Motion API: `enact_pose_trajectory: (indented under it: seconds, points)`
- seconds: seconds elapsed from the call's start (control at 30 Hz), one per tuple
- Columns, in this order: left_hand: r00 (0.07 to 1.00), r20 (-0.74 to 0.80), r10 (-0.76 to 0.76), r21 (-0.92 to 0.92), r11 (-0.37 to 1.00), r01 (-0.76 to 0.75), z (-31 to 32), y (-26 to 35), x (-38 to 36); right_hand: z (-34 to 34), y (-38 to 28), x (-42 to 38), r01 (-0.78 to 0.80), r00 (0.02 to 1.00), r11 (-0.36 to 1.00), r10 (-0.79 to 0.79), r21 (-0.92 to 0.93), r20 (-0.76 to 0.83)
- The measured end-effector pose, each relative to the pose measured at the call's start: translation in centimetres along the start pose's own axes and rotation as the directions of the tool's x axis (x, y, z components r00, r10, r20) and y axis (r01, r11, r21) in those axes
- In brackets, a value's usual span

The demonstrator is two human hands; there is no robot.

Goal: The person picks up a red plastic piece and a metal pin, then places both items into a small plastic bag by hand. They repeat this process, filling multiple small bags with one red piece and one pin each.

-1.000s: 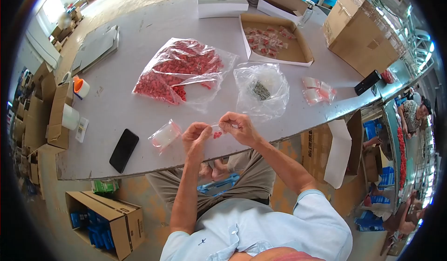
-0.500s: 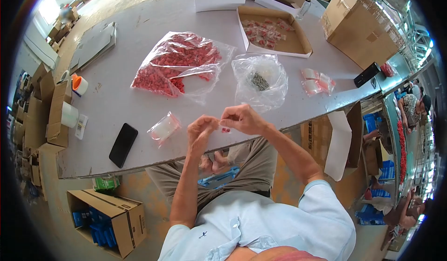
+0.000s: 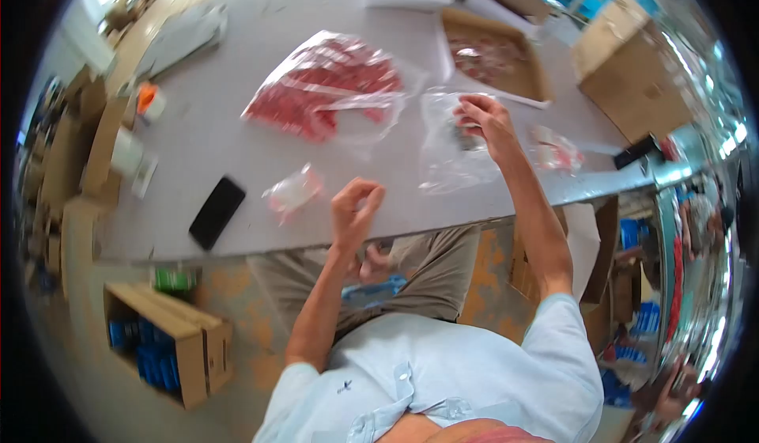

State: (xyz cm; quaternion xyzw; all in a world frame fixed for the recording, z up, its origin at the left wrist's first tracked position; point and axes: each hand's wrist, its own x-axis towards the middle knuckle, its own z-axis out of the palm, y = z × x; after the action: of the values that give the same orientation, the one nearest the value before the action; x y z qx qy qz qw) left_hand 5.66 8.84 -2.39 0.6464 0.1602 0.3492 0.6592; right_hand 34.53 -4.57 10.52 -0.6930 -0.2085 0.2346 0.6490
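Note:
My left hand (image 3: 356,204) hovers near the table's front edge, its fingers curled in and nothing visible in them. To its left lies a small packet of clear bags with red edging (image 3: 294,193). Over the clear plastic bag of small metal parts (image 3: 443,146) is my right hand (image 3: 484,119), fingers bent together and blurred. Whatever it may hold cannot be made out, and it partly hides the metal parts. A large clear bag of small red pieces (image 3: 320,87) lies further back. Beyond my right hand stands a shallow cardboard tray (image 3: 518,87) with small filled packets.
A black phone (image 3: 217,212) lies at the table's front left. At the right are another packet of bags (image 3: 556,150), a black object (image 3: 635,152) and a big carton (image 3: 632,71). An orange-and-white tape roll (image 3: 150,103) sits at the left edge. Below stands a carton of blue boxes (image 3: 166,340).
My hands have parted. The right one has moved forward and right, over the bag of metal parts; the small bag with red pieces between them no longer shows. The whole view has shifted slightly.

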Motion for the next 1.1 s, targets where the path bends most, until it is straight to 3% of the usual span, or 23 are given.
enact_pose_trajectory:
  seconds: [0.07,0.13,0.17,0.23,0.3,0.37,0.47,0.6,0.67,0.77,1.0,1.1]
  points:
    - [0.978,0.009,0.210,0.207,0.956,-0.208,-0.1,2.5,-1.1,3.1,3.3,-2.8,-0.068,0.979,0.995,0.082,-0.080,0.184]
    - [0.944,0.081,0.321,0.275,0.903,-0.331,-1.3,3.4,-3.2,6.5,4.8,-5.0,0.069,0.938,0.993,-0.033,-0.091,0.346]
    - [0.954,0.053,0.296,0.318,0.900,-0.297,-2.9,4.3,-4.1,8.3,5.7,-6.1,0.043,0.921,0.997,-0.012,-0.071,0.389]
    - [0.862,0.147,0.485,0.525,0.700,-0.484,-4.7,5.6,-4.6,10.7,6.3,-7.1,0.100,0.860,0.984,-0.010,-0.149,0.511]
    - [0.858,0.081,0.507,0.574,0.680,-0.456,-7.1,5.2,-4.7,13.3,6.9,-7.5,0.126,0.838,0.981,-0.026,-0.146,0.545]
    - [0.826,0.030,0.563,0.775,0.509,-0.375,-9.9,5.4,-4.1,16.0,6.7,-7.7,0.163,0.817,0.961,-0.003,-0.225,0.577]
    - [0.859,0.004,0.511,0.860,0.437,-0.264,-12.0,5.3,-3.1,19.4,6.6,-6.7,0.271,0.805,0.908,-0.032,-0.319,0.592]
    - [0.897,-0.010,0.442,0.873,0.442,-0.208,-12.3,4.2,-2.6,22.4,7.8,-5.2,0.400,0.818,0.828,-0.129,-0.394,0.560]
    - [0.916,0.024,0.400,0.876,0.433,-0.212,-12.2,3.8,-2.5,23.2,7.6,-4.8,0.311,0.838,0.852,-0.037,-0.421,0.544]
    - [0.909,0.031,0.416,0.880,0.420,-0.222,-12.2,3.5,-2.5,24.0,8.0,-4.4,0.310,0.813,0.830,0.021,-0.463,0.582]
    - [0.932,0.082,0.353,0.912,0.350,-0.213,-12.2,4.5,-2.8,24.4,8.4,-4.5,0.308,0.781,0.849,0.033,-0.430,0.624]
    - [0.939,0.149,0.311,0.902,0.347,-0.258,-12.4,4.0,-2.7,23.9,8.8,-4.7,0.180,0.777,0.911,0.100,-0.372,0.621]
